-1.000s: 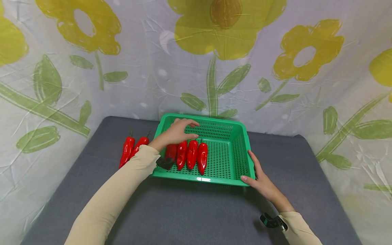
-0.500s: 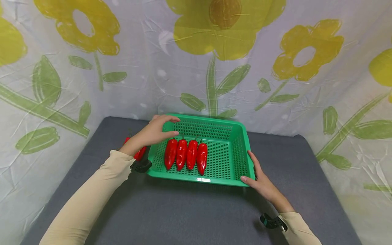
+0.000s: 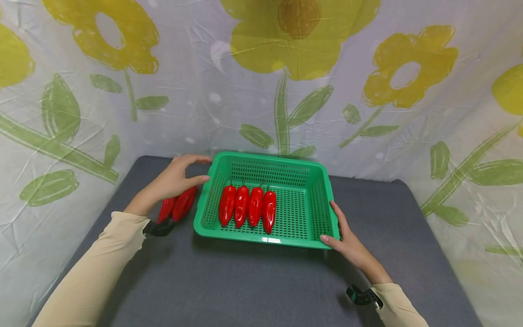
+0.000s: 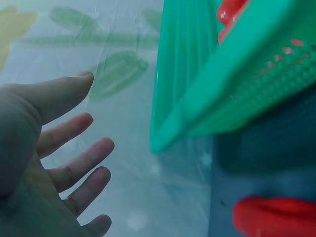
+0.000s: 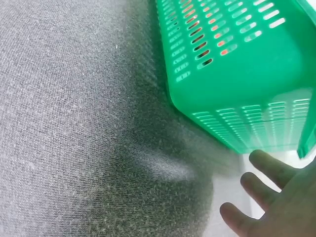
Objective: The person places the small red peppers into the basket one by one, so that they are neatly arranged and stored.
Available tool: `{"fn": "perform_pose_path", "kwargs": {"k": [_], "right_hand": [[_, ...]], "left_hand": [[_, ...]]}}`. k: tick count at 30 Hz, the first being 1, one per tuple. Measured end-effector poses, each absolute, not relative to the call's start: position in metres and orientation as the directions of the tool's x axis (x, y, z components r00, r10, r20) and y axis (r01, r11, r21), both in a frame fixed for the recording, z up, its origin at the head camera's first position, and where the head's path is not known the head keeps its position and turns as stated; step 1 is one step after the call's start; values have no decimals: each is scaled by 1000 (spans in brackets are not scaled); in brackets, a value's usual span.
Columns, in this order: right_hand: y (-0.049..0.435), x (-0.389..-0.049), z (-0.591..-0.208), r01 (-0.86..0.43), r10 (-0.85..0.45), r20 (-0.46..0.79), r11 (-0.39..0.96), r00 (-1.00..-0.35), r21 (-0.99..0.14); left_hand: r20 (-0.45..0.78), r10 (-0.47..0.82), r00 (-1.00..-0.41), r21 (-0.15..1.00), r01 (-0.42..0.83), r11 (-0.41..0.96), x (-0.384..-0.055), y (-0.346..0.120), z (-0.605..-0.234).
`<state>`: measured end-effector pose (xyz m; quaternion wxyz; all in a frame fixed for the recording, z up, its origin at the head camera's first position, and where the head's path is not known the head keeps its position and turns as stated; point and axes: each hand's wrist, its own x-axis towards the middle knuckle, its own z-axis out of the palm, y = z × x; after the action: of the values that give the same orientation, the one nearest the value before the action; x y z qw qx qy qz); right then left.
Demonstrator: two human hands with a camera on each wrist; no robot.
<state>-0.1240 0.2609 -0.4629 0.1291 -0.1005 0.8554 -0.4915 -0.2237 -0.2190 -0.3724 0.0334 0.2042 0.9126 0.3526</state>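
Note:
My left hand (image 3: 173, 177) stands just left of the green plastic basket (image 3: 265, 241), its fingers spread and nothing held. In the left wrist view a gap separates the left hand (image 4: 59, 158) from the basket's rim. Several glossy red peppers (image 3: 241, 208) lie side by side in the basket's left half. More red peppers (image 3: 184, 203) lie on the table, partly covered by my left hand and wrist. At the basket's right end, my right hand (image 3: 351, 243) holds the side, thumb on the rim. In the right wrist view its fingers (image 5: 264, 190) extend below the rim.
A dark grey cloth (image 3: 253, 290) covers the table. Behind and at both sides hangs a pale curtain (image 3: 184, 109) with yellow flowers. The basket's far side stands close to that curtain. A dark band (image 3: 364, 296) circles the right wrist.
The left hand has moved left, from above the peppers inside the basket to outside its left end. The peppers in the basket are now uncovered. My right hand and the basket have stayed put.

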Motion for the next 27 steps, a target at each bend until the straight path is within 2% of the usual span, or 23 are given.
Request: {"fn": "perform_pose_path", "kwargs": {"k": [14,27], "right_hand": [[261,-124,-464,-43,-294,-122,498,-948,-866],[262,-125,-465,-53,-296,-114,502,-948,-863]], "left_hand": [[46,342,-939,655,287,700,-225,-272,-399],[-10,330,-944,646,246,723,-225,-301,-431]]}}
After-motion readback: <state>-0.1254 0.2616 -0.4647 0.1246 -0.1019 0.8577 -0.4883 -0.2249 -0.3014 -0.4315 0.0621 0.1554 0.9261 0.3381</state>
